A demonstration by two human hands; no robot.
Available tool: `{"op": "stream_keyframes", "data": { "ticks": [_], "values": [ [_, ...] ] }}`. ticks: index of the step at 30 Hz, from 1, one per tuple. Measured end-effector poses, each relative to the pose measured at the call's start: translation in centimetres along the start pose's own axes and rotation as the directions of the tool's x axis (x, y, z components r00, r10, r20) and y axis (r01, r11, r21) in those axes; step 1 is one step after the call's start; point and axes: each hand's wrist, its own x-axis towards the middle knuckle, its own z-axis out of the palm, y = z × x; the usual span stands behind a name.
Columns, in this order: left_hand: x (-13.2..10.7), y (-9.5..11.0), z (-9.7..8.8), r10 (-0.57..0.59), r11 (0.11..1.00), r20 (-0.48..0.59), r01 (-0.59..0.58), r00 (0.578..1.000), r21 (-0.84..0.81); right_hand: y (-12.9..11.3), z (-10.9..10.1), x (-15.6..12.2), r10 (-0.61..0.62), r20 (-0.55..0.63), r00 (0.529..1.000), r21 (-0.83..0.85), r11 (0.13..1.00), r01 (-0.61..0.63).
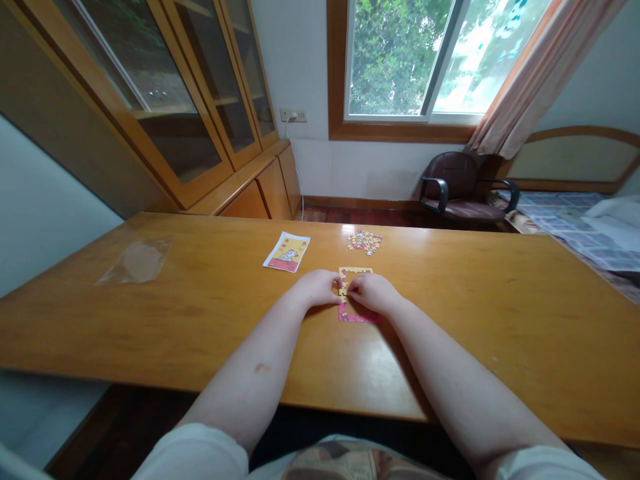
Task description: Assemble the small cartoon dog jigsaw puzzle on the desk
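A partly assembled jigsaw puzzle [358, 319] lies flat on the table, its border yellow at the top and pink along the bottom, with bare table showing inside. At its left edge rests my left hand [319, 289], thumb and fingers apart and touching the border. My right hand [376, 294] reaches over the puzzle from the right and covers part of its right side. Its fingertips are pinched on a small yellow puzzle piece [343, 292] at the inner left border. Loose puzzle pieces [365, 242] are heaped just beyond the puzzle.
A picture card [287, 253] with a white animal on yellow and pink lies left of the loose pieces. A clear plastic bag [137, 261] lies at the left of the wooden table [225, 300]. Behind stand a glass-door cabinet [220, 147] and an armchair [453, 187].
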Motion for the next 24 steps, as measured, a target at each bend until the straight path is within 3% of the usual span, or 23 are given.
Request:
{"op": "stream_keyframes", "data": {
  "ticks": [24],
  "values": [
    [0.10,-0.25,0.27,0.031,0.999,0.003,-0.030,1.000,-0.021,-0.25,-0.23,-0.26,-0.017,-0.004,1.000,-0.029,0.999,0.017]
  ]
}}
